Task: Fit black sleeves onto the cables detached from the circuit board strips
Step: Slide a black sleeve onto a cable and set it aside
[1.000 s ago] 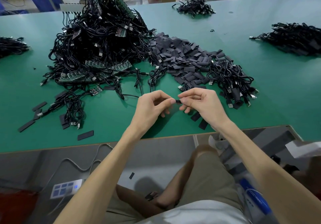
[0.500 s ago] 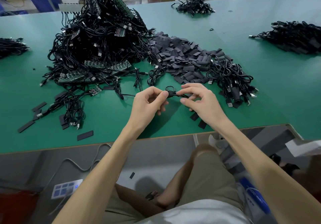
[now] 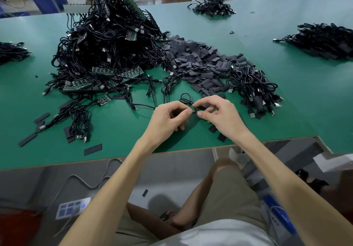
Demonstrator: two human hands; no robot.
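Two hands are held close together just above the green table, near its front edge, and one small coiled cable is shared between them. The left hand is curled, its thumb and forefinger pinched on the cable's end where it meets the right hand. The right hand is likewise curled, thumb and forefinger closed round a short dark piece that is judged to be a black sleeve. The rest of the cable is looped up and away from the fingertips, toward the far side. The coming move is judged to turn on one relation: the sleeve lies directly to the right of the cable end, its long axis roughly along the line from hand to hand. The end would therefore be fed rightward into it, or the sleeve drawn leftward over it. How far the end is already inside cannot be told, as the joint is covered by the fingers. Loose sleeves are heaped beyond the hands, with the tangle of cables and circuit board strips to their left.
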